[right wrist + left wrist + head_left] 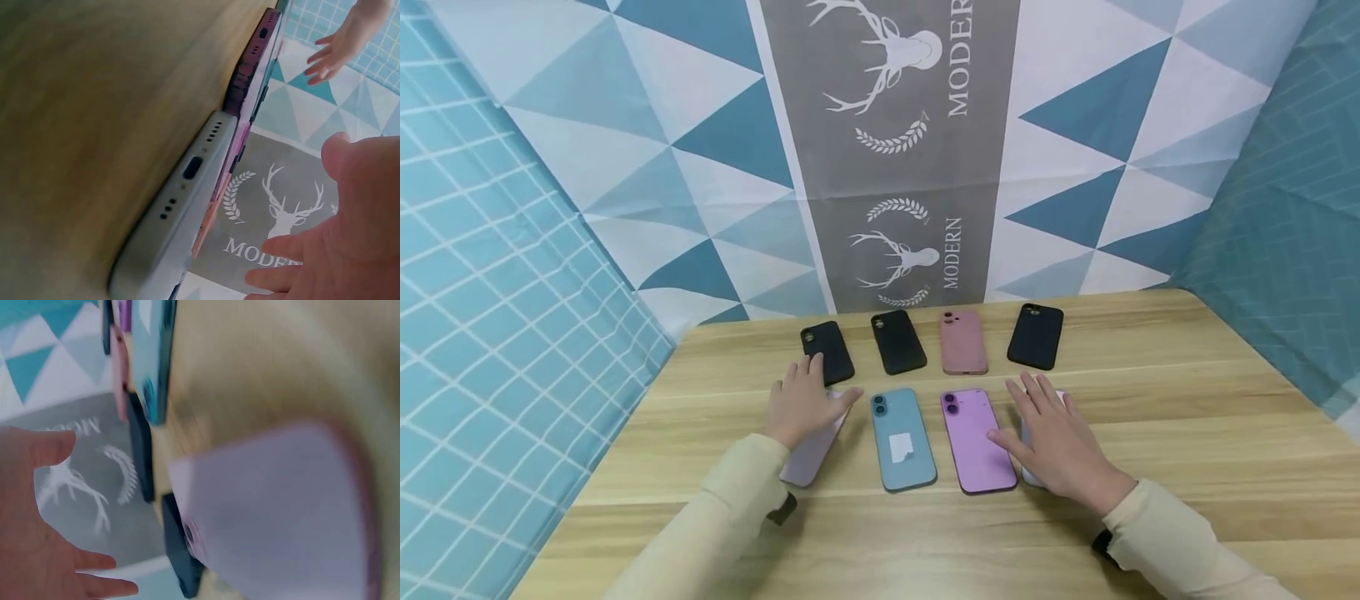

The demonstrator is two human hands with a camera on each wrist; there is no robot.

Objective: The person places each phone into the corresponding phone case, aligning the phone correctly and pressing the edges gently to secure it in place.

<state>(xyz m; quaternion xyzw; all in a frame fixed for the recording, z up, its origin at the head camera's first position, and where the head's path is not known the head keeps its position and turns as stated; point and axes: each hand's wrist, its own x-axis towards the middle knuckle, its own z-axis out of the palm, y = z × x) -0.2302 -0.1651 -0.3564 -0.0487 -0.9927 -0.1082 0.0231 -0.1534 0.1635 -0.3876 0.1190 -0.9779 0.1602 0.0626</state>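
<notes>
My left hand (pixel 807 403) hovers with spread fingers over a pale pinkish phone (pixel 805 457), hiding its upper part. In the left wrist view that phone (pixel 281 512) lies large below the hand (pixel 37 519), with a gap between them. My right hand (pixel 1058 437) is spread over a white phone (pixel 1028 477) and covers most of it. Its bottom edge with a charging port shows in the right wrist view, apart from the hand (pixel 356 219). Between the hands lie a light blue phone (pixel 904 467) with a white patch and a purple phone (pixel 981 442).
Behind the phones is a row of phone cases: a black one (pixel 832 350) at left, another black one (pixel 898 343), a pink one (pixel 964 343) and a dark one (pixel 1036 337) at right. The wooden table (pixel 880 542) meets a patterned cloth backdrop (pixel 902 167).
</notes>
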